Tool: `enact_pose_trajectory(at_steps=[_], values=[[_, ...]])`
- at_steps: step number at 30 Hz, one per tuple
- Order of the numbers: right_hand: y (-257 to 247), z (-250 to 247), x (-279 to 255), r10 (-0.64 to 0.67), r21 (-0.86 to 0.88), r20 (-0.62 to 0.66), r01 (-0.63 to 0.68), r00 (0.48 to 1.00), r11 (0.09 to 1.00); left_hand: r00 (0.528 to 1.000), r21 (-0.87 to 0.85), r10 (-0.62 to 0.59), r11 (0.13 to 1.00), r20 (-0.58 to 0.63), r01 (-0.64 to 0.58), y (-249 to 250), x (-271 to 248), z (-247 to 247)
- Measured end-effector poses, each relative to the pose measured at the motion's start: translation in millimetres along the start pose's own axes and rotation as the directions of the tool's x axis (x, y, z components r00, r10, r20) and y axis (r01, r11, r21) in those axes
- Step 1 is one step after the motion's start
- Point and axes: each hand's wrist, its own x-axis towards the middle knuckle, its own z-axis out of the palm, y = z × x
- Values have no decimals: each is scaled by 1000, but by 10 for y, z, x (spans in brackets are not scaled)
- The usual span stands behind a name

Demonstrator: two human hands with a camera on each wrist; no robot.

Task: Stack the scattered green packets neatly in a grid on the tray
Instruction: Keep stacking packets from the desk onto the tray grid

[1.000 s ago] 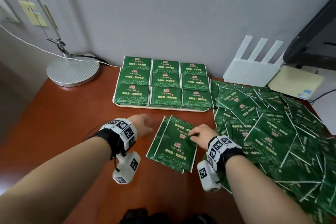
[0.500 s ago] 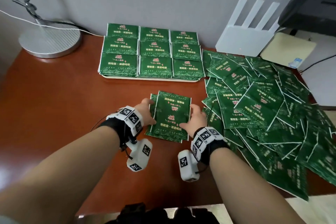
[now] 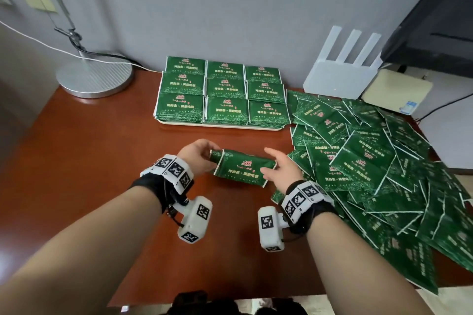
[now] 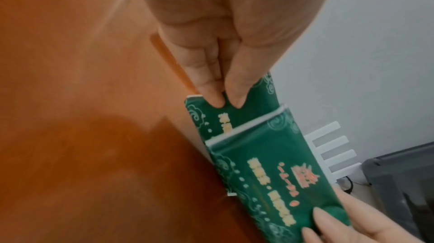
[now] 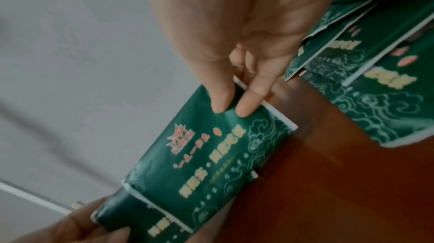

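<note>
A small bundle of green packets (image 3: 242, 169) stands on its long edge on the brown table, held between both hands. My left hand (image 3: 202, 155) pinches its left end (image 4: 232, 106), thumb and fingers curled round the packets. My right hand (image 3: 275, 169) pinches the right end (image 5: 232, 106) the same way. The packets in the bundle are offset, one sticking out past the other on the left. The cream tray (image 3: 220, 127) at the back holds a three-by-three grid of stacked packets (image 3: 225, 89). A big loose heap of packets (image 3: 371, 161) lies to the right.
A round metal lamp base (image 3: 94, 78) with a cable stands at the back left. A white router (image 3: 340, 71) leans by the wall behind the heap, beside a beige box (image 3: 396, 91). A dark monitor (image 3: 435, 23) is at the far right. Bare table (image 3: 89, 161) lies left of my hands.
The bundle lay flat on the table under both hands; now it is raised on edge and gripped at both ends. The head view has tilted up slightly.
</note>
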Motion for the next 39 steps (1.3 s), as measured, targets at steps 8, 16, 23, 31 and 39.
enact_pose_trajectory(at_steps=[8,16,23,31,39], values=[[28,36,-48,-66,-273,-217,4,974,962,997,361,-28,931,-76,53,-232,23,-261],[51,112,63,17,-255,-152,-55,988,965,998,363,-18,931,-64,40,-308,182,-205],[-92,-127,258,42,-104,-107,-53,993,993,998,233,-33,971,-45,43,-182,247,-332],[-779,-566,789,-66,165,-235,107,970,981,982,54,30,998,-186,-21,180,584,-1182],[-1406,-682,1671,-83,162,-260,128,962,978,959,91,-44,993,-279,72,463,1294,-1925]])
